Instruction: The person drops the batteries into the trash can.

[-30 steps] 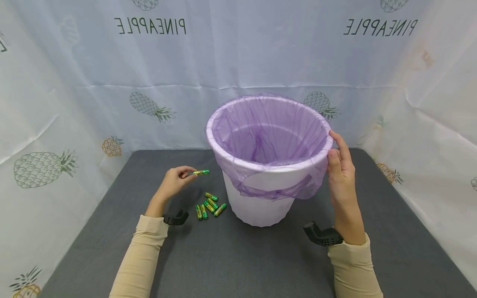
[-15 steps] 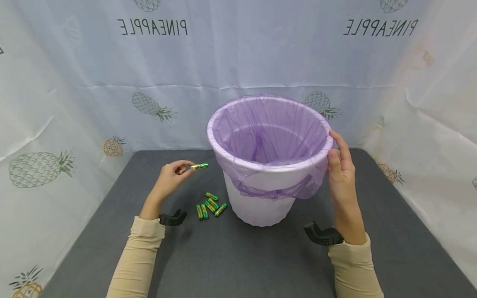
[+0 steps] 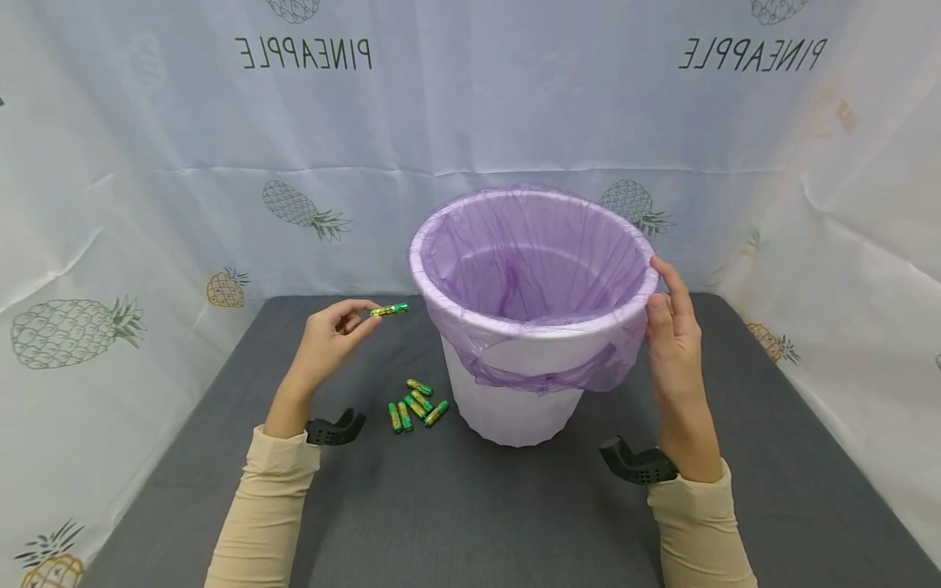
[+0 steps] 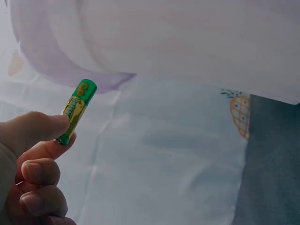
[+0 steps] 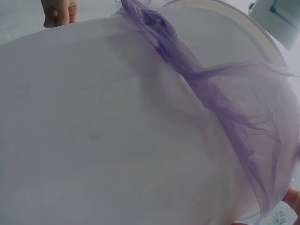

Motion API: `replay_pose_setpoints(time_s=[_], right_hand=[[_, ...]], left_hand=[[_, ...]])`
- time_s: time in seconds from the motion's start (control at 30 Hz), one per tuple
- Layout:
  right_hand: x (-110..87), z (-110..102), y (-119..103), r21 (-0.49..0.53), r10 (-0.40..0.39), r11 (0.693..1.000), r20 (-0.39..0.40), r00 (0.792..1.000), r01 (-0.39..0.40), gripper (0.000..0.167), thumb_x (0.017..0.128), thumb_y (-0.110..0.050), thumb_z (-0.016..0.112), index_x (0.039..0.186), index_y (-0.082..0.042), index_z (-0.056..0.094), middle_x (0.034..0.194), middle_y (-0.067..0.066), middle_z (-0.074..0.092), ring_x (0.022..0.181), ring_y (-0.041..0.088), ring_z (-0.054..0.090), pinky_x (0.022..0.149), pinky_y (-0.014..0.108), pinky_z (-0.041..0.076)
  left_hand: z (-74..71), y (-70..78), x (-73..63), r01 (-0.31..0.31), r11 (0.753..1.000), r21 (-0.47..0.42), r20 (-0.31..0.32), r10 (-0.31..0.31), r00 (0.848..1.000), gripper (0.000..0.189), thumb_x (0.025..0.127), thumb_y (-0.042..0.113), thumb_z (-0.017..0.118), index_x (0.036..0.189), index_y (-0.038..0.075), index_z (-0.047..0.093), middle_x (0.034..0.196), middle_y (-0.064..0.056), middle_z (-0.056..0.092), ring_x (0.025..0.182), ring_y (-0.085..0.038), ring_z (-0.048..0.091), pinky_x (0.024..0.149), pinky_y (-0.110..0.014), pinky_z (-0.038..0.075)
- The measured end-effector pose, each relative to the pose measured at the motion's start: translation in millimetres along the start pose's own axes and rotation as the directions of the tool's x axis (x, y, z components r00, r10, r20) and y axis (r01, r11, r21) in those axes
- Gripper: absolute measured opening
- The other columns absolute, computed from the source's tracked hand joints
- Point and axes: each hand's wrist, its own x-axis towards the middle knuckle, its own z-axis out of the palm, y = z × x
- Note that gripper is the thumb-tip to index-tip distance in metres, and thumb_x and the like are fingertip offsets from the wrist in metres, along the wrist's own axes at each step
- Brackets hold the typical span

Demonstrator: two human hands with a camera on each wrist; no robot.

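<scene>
A green-and-gold battery [image 3: 389, 310] is pinched between thumb and forefinger of my left hand [image 3: 323, 341], raised left of the bin. In the left wrist view the battery [image 4: 76, 111] tilts upward, its lower end between the fingertips, other fingers curled below. The white bin [image 3: 512, 408] wears a purple bag [image 3: 544, 282] folded over its rim. Against the bin's right side, just under the rim, rests my right hand [image 3: 675, 351], thumb and fingers extended along the outside. Several more batteries [image 3: 417, 403] lie on the table by the bin's left foot.
The dark grey table [image 3: 470, 506] ends at a pineapple-print curtain [image 3: 353, 114] behind and on both sides. In the right wrist view, the bin wall [image 5: 108, 131] and the loose bag edge [image 5: 243, 112] fill most of the picture.
My left hand has risen and shifted a little left with the battery, away from the loose batteries. The right hand and the bin stay in place.
</scene>
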Motion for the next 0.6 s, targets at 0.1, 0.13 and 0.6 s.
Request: replay_pose_setpoints(time_s=[0.1, 0.13, 0.6], right_hand=[[0.0, 0, 0, 0.001, -0.007, 1.0, 0.006, 1.0, 0.007, 0.038, 0.1, -0.02, 0.051, 0.138, -0.019, 0.051, 0.074, -0.012, 0.05, 0.064, 0.002, 0.041, 0.059, 0.015, 0.034], [0.2, 0, 0, 0.0, -0.009, 1.0, 0.003, 1.0, 0.009, 0.038, 0.1, -0.02, 0.051, 0.138, -0.019, 0.051, 0.074, -0.012, 0.051, 0.064, 0.001, 0.042, 0.059, 0.015, 0.034], [0.1, 0, 2, -0.031, 0.03, 0.999, -0.047, 0.998, -0.031, 0.04, 0.1, -0.02, 0.05, 0.14, -0.018, 0.049, 0.072, -0.01, 0.048, 0.064, 0.002, 0.041, 0.06, 0.015, 0.034]], left_hand=[[-2.5, 5.5, 0.4, -0.014, 1.0, -0.003, -0.016, 0.014, 1.0, 0.016, 0.089, 0.011, 0.068, 0.105, 0.004, 0.069, 0.063, 0.003, 0.032, 0.052, -0.002, 0.027, 0.054, -0.022, 0.029], [-3.2, 6.6, 0.6, -0.021, 1.0, -0.004, -0.021, 0.021, 1.0, 0.016, 0.09, 0.01, 0.068, 0.104, 0.005, 0.069, 0.063, 0.003, 0.032, 0.052, -0.002, 0.027, 0.054, -0.023, 0.029], [-14.1, 36.1, 3.9, -0.091, 0.993, -0.081, -0.156, 0.078, 0.985, 0.017, 0.087, 0.002, 0.068, 0.104, 0.001, 0.069, 0.063, 0.005, 0.031, 0.051, -0.001, 0.022, 0.051, -0.025, 0.025]])
